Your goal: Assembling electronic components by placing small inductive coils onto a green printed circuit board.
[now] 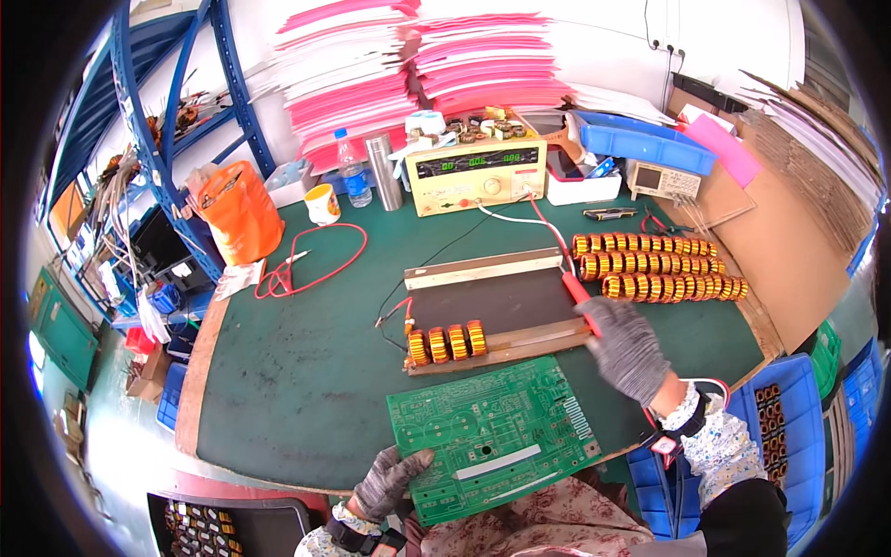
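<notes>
My left hand (391, 483), in a grey glove, closes on the near left edge of a green circuit board (492, 422), thumb on top. The board lies across the table's front edge and above my lap. My right hand (628, 355), gloved too, grips a red test probe (575, 288) with a lead, just over the right end of a fixture with two pale rails (492, 267) and a dark middle. Several copper-wound toroid coils (447, 343) stand along the near rail's left part. Rows of similar coils (654, 265) lie to the right.
A yellow bench tester (478, 181) with a lit display stands at the back, its leads running forward. Left of it are a steel flask (383, 174), a water bottle (353, 172), a cup (322, 204) and a coiled red lead (311, 288). Blue bins (789, 390) stand at the right.
</notes>
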`<state>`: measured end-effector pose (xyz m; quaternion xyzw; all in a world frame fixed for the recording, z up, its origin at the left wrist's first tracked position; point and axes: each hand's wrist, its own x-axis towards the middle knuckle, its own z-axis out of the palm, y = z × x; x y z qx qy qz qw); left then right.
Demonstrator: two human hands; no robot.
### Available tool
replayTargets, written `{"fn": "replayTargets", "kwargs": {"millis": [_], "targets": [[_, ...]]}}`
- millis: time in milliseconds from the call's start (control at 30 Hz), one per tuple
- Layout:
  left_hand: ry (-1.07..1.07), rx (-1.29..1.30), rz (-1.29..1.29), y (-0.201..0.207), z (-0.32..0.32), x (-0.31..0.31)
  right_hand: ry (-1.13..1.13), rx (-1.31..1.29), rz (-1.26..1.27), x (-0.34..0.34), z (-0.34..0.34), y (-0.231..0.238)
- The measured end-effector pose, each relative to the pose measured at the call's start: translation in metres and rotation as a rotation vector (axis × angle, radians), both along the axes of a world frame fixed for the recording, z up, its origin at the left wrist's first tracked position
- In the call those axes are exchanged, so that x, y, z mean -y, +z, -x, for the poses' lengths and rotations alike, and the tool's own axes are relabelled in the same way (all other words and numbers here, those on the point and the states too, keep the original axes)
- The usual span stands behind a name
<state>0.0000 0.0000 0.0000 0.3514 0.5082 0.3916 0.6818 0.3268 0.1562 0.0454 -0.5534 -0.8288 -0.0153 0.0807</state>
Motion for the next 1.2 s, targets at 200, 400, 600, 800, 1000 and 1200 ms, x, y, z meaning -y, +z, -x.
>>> {"fn": "replayTargets", "kwargs": {"millis": [200, 400, 600, 800, 1000, 1200], "targets": [[0.106, 0.006, -0.018, 0.011, 0.003, 0.009, 0.476, -0.564, -0.064, -0.009, 0.117, -0.036], [0.004, 0.003, 0.012, 0.013, 0.013, 0.010, 0.411, -0.726, 0.094, -0.025, 0.127, -0.052], [0.064, 0.045, 0.042, 0.014, 0.014, 0.010, 0.096, -1.326, 0.862, 0.032, 0.047, -0.032], [0.114, 0.134, 0.061, 0.001, 0.013, 0.007, 0.072, -1.141, 0.435, 0.075, 0.026, -0.054], [0.147, 0.194, 0.062, 0.003, 0.006, 0.009, 0.012, -1.111, 0.404, 0.079, 0.033, -0.061], [0.190, 0.169, 0.019, -0.001, 0.007, 0.011, 0.300, -0.694, 0.074, 0.092, 0.049, -0.046]]}}
